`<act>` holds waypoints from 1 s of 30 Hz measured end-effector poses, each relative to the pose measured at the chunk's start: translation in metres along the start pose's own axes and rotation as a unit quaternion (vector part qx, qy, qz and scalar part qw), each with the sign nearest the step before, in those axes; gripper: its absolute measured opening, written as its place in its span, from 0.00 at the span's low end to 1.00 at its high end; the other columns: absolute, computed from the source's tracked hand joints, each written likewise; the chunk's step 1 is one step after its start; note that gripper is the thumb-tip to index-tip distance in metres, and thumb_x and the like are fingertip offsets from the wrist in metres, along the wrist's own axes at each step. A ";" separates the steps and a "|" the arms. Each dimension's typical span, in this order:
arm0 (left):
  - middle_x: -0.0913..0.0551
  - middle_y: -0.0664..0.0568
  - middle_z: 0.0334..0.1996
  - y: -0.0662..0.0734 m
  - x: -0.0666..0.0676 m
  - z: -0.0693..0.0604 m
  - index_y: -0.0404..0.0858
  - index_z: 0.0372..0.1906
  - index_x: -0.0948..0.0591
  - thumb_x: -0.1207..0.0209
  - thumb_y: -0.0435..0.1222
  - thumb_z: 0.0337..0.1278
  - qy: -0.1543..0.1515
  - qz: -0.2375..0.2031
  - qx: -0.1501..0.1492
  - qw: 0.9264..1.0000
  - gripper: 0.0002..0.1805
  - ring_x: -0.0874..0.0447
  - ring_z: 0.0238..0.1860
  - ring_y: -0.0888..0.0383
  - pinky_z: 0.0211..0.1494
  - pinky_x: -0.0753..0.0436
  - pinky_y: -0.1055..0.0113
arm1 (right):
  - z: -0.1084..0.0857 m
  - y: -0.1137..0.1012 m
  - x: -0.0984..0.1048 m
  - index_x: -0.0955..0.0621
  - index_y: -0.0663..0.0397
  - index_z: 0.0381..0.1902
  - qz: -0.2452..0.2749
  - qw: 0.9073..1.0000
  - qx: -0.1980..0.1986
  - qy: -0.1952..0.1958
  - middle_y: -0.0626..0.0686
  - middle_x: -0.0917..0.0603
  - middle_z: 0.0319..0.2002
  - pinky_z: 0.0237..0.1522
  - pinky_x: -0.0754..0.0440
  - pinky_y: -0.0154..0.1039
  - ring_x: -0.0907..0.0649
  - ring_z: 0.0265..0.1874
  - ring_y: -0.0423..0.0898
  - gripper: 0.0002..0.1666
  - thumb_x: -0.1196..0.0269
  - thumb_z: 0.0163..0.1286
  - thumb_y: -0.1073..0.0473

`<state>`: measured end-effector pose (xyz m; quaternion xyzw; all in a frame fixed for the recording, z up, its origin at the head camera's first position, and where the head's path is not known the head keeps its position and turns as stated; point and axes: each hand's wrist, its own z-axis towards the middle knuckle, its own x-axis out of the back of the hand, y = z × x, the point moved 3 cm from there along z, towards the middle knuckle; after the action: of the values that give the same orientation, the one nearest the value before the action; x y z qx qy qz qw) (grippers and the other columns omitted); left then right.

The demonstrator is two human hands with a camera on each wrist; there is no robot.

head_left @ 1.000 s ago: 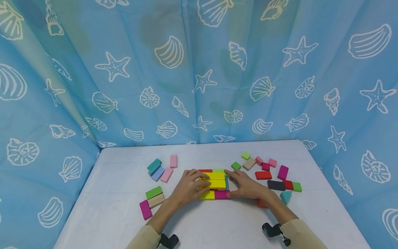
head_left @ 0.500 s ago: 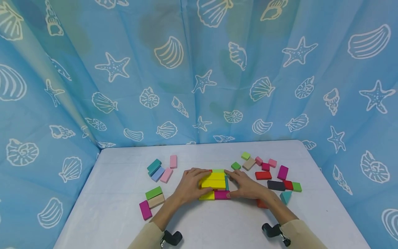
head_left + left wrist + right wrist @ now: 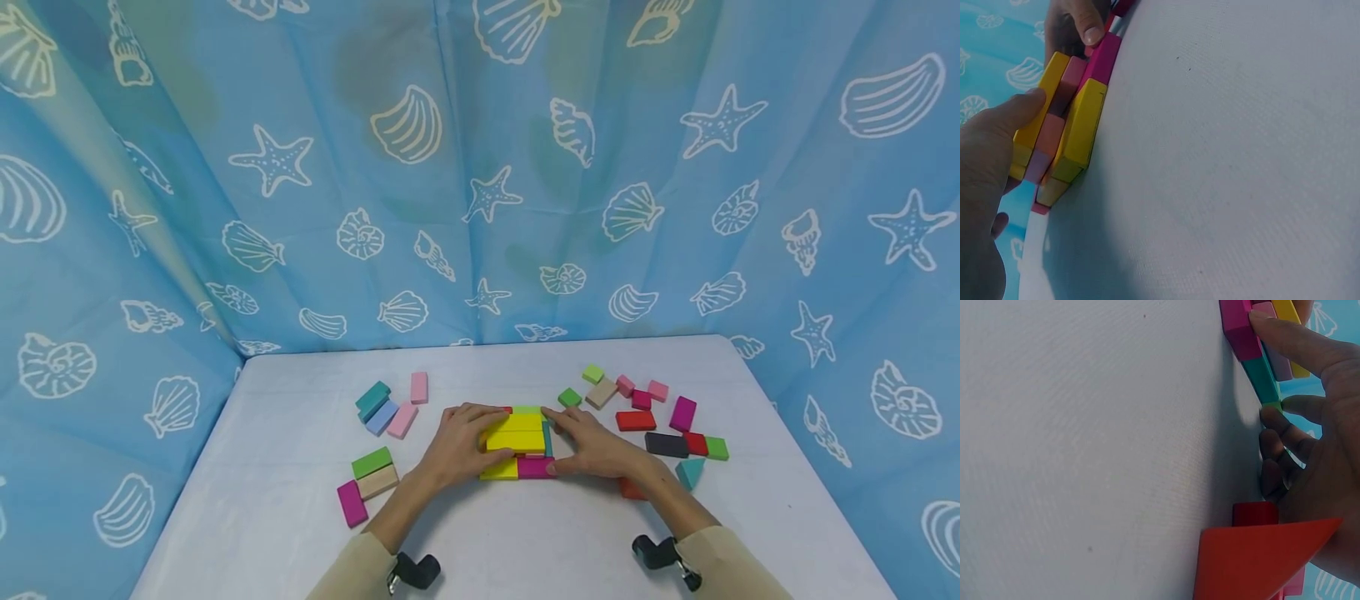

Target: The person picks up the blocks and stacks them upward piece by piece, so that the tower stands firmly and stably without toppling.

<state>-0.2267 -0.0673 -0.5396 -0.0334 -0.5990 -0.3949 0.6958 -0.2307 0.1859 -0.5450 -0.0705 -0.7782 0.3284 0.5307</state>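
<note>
In the head view a low layered structure of wooden blocks stands mid-table, topped by two yellow blocks (image 3: pixel 514 432) side by side. My left hand (image 3: pixel 461 442) grips these at their left part, thumb along the front and index finger along the back. Pinkish blocks (image 3: pixel 1049 134) form the layer beneath, in the left wrist view. At the right end my right hand (image 3: pixel 600 446) spans the bottom layer: its thumb presses the magenta block (image 3: pixel 1238 328), and its index fingertip touches the light green block (image 3: pixel 527 410) behind. A teal block (image 3: pixel 1261 378) lies between those two.
Left of the structure lie loose teal, blue and pink blocks (image 3: pixel 402 421), plus green, beige and magenta ones (image 3: pixel 377 482). Several more surround a black block (image 3: pixel 666 445) at the right. An orange-red triangular block (image 3: pixel 1254 556) sits beneath the right wrist. A shell-patterned curtain (image 3: pixel 480 167) encloses the white table.
My left hand has shifted slightly right, its index finger and thumb moving from the yellow blocks' left end to their back and front sides. The right hand has stayed in place.
</note>
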 end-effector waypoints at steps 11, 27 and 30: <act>0.19 0.54 0.60 -0.028 0.032 -0.003 0.49 0.66 0.21 0.39 0.56 0.65 0.049 -0.035 0.167 0.984 0.28 0.22 0.59 0.52 0.64 0.26 0.47 | 0.002 -0.001 -0.001 0.39 0.33 0.78 0.008 1.000 -0.012 0.000 0.47 0.28 0.63 0.60 0.23 0.61 0.31 0.64 0.49 0.64 0.21 0.45 0.38; 0.18 0.44 0.46 -0.088 0.074 -0.029 0.42 0.47 0.11 0.28 0.45 0.56 0.043 0.096 0.273 0.956 0.16 0.21 0.50 0.46 0.50 0.19 0.49 | 0.002 0.001 0.000 0.39 0.31 0.78 0.004 1.000 -0.018 0.002 0.46 0.28 0.63 0.59 0.22 0.61 0.31 0.64 0.49 0.65 0.21 0.45 0.37; 0.15 0.46 0.43 -0.081 0.073 -0.028 0.42 0.45 0.12 0.28 0.42 0.55 0.056 0.076 0.273 0.957 0.13 0.19 0.43 0.49 0.46 0.19 0.52 | 0.001 0.000 0.000 0.39 0.30 0.78 0.004 1.000 -0.018 0.002 0.46 0.29 0.63 0.59 0.22 0.61 0.32 0.65 0.49 0.65 0.21 0.45 0.36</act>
<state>-0.2543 -0.1744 -0.5193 0.1347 -0.6402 -0.1634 0.7384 -0.2315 0.1852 -0.5456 -0.0839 -0.7827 0.3163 0.5295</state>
